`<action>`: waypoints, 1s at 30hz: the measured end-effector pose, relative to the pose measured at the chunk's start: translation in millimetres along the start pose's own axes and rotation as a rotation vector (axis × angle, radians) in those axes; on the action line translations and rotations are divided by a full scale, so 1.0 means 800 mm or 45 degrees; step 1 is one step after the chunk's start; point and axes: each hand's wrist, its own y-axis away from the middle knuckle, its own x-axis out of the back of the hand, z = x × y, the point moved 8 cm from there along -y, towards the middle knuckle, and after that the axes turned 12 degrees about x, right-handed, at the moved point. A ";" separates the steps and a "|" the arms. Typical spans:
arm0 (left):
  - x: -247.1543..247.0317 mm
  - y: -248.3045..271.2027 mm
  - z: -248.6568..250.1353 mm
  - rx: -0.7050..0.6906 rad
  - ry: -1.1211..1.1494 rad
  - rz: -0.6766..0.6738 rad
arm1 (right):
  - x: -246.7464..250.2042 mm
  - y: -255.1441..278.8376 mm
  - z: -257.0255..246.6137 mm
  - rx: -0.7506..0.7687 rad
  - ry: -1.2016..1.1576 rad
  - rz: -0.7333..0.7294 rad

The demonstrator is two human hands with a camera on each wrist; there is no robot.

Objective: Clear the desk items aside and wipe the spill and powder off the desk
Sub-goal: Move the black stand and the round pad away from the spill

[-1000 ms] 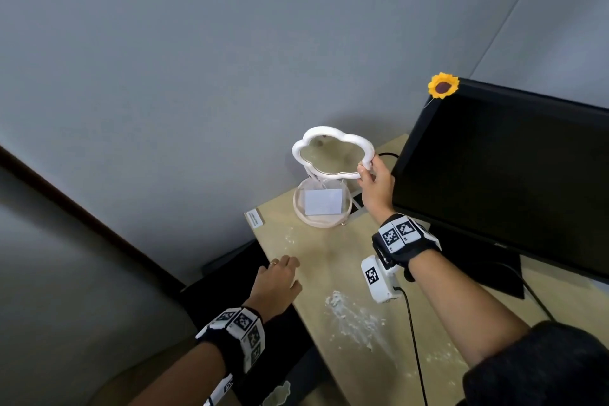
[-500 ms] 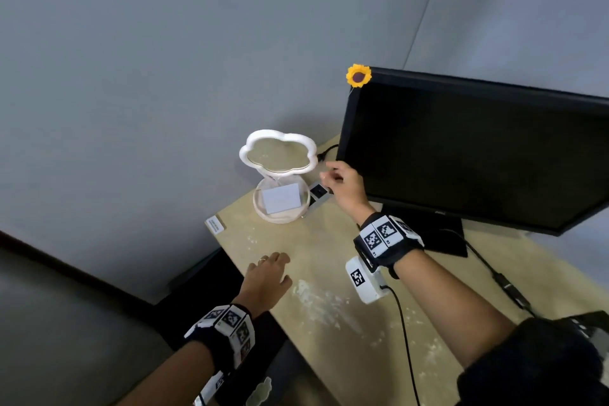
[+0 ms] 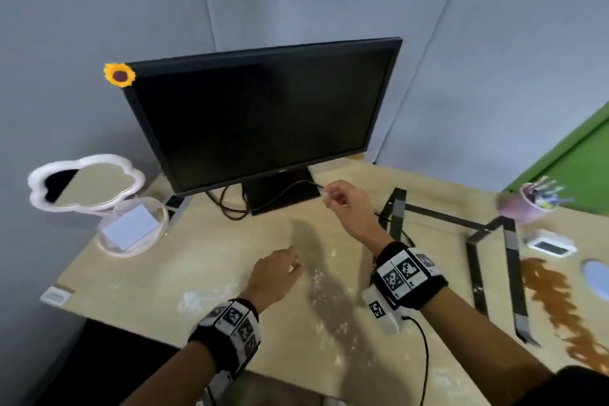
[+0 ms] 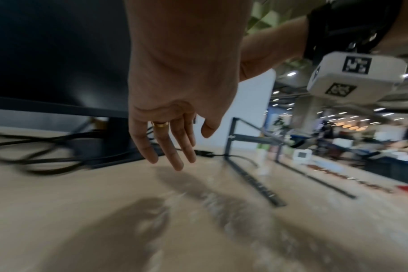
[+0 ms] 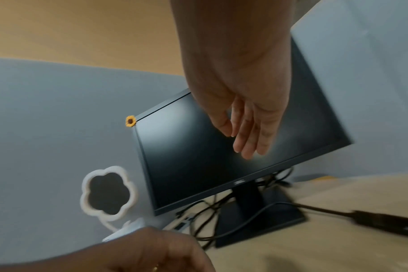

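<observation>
White powder (image 3: 329, 300) is smeared across the front middle of the wooden desk (image 3: 211, 250), with another patch (image 3: 204, 297) further left. A brown spill (image 3: 566, 306) runs down the desk's right side. My left hand (image 3: 276, 270) hovers low over the desk just left of the powder, fingers straight and empty (image 4: 172, 138). My right hand (image 3: 342, 204) is raised in front of the monitor's foot, fingers relaxed and holding nothing (image 5: 245, 132). The flower-shaped mirror (image 3: 85, 184) stands at the back left above a round dish (image 3: 131, 231) holding a white card.
A black monitor (image 3: 263, 115) with cables (image 3: 230, 208) fills the back centre. A black metal laptop stand (image 3: 487, 241) sits right of my right hand. Beyond it are a pink pen cup (image 3: 534, 204), a small white device (image 3: 550, 245) and a pale blue disc (image 3: 596, 277).
My right hand let go of the mirror and swung right to the front of the monitor foot. My left hand moved from the desk's left edge toward the middle. The view turned right.
</observation>
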 end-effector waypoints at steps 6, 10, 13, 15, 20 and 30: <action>-0.057 -0.006 0.125 -0.167 0.188 -0.249 | 0.159 0.083 0.076 -0.162 0.337 0.225; -0.092 -0.010 0.182 -0.182 0.228 -0.354 | 0.258 0.158 0.158 -0.511 0.678 0.373; -0.108 -0.026 0.194 -0.130 0.246 -0.369 | 0.299 0.206 0.208 -0.790 0.764 0.363; -0.111 -0.037 0.196 -0.112 0.280 -0.351 | 0.309 0.227 0.232 -0.874 0.689 0.346; -0.110 -0.054 0.201 -0.042 0.402 -0.284 | 0.314 0.256 0.278 -0.862 0.420 0.378; -0.124 -0.066 0.206 0.099 0.529 -0.057 | 0.299 0.260 0.278 -0.637 -0.061 0.610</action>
